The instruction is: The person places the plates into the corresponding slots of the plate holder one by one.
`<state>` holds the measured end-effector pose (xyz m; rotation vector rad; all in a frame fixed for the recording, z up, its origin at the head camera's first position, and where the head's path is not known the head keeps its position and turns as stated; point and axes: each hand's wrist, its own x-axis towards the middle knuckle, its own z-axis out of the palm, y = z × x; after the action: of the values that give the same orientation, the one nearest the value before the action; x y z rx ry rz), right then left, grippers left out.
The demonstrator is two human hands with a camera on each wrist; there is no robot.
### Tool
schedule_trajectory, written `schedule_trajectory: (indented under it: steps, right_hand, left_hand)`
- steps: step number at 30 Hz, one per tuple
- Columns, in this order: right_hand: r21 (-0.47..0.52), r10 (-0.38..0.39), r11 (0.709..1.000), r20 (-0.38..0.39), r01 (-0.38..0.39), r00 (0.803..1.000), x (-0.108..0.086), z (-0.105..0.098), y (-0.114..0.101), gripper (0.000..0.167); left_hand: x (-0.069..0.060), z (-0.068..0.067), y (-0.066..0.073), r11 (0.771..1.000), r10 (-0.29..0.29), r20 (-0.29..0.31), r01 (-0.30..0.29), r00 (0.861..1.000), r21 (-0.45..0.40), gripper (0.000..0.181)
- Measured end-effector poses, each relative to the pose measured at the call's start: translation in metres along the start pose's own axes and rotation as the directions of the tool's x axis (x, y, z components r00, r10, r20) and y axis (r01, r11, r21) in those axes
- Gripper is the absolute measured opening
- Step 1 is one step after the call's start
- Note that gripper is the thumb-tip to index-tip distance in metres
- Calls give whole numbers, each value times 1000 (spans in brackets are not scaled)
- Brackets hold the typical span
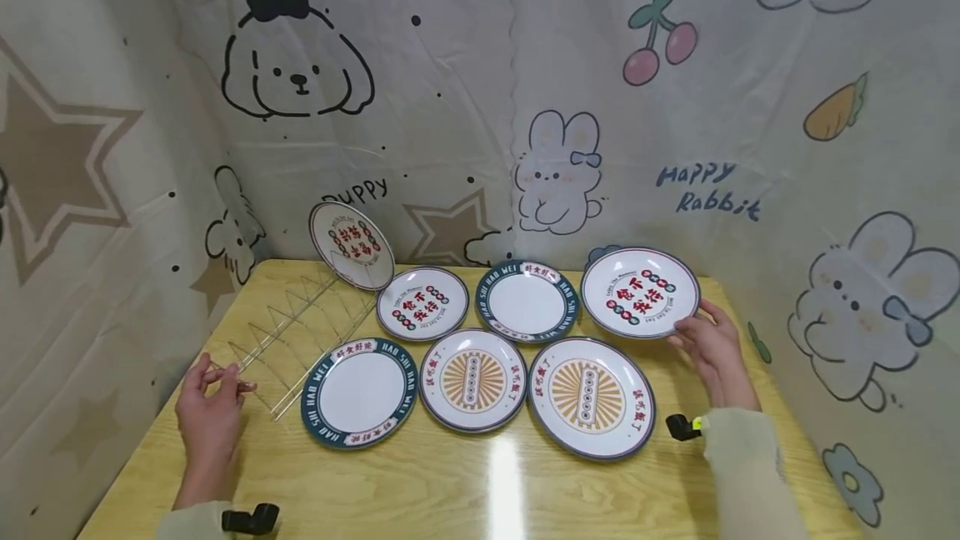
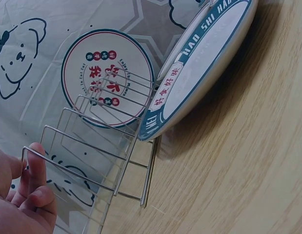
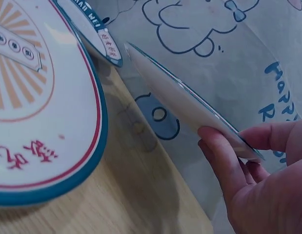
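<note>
At the right, my right hand (image 1: pixel 716 357) pinches the rim of a white plate with red characters (image 1: pixel 637 294) between thumb and fingers. The right wrist view shows this plate edge-on, tilted and raised off the table. On the left, my left hand (image 1: pixel 210 419) holds the near end of a wire dish rack (image 2: pixel 86 143), fingertips around its last wire loop. A similar white plate (image 1: pixel 351 245) stands upright in the far end of the rack. Beside the rack lies a green-rimmed plate (image 1: pixel 360 394).
Several plates lie in two rows on the wooden table (image 1: pixel 420 490): a small red-character plate (image 1: pixel 422 303), another green-rimmed plate (image 1: pixel 527 303), and two sunburst plates, one medium (image 1: pixel 472 382) and one larger (image 1: pixel 592 398). Patterned cloth (image 1: pixel 450 65) hangs behind and at both sides.
</note>
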<state>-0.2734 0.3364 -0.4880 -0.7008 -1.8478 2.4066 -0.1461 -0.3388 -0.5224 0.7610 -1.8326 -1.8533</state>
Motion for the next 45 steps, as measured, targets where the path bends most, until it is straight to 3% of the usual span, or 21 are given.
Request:
schedule_trajectory:
  steps: [11, 22, 45]
  right_hand:
    - [-111, -88, 990, -23, 85, 996, -3, 14, 7, 85]
    - [-99, -131, 985, 126, 144, 983, -9, 31, 15, 86]
    - [-122, -216, 961, 230, 249, 949, -26, 127, 37, 88]
  left_hand:
    - [-1, -1, 1, 1000, -15, -2, 15, 1000, 1, 66]
    - [1, -1, 0, 1000, -9, 1, 9, 1000, 1, 67]
    - [0, 2, 0, 999, 21, -4, -22, 1000, -24, 66]
